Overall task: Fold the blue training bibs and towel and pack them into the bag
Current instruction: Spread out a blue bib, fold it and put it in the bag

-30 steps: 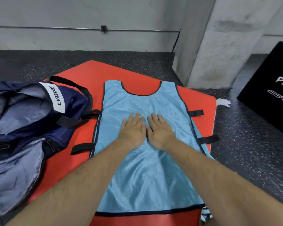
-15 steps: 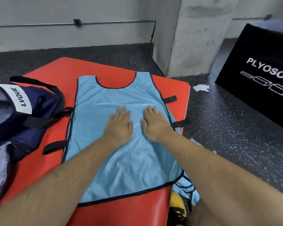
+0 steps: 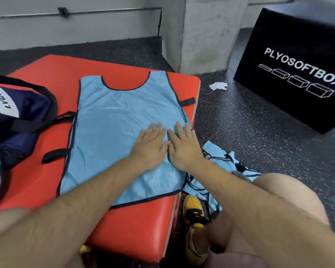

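A light blue training bib with dark trim lies spread flat on a red mat, neck hole pointing away from me. My left hand and my right hand press flat on its right half, side by side, fingers straight, thumbs almost touching. Right of the mat, more blue bibs lie crumpled on the floor. The navy bag with a white label and black straps sits open on the mat's left side.
A black soft plyo box stands on the dark speckled floor at the right. A concrete pillar rises behind the mat. A scrap of white paper lies on the floor. My yellow shoe and bare knee sit by the mat's right edge.
Both hands have slid together toward the bib's right edge while staying flat on it. The view has turned right, bringing the crumpled bibs and my knee into sight.
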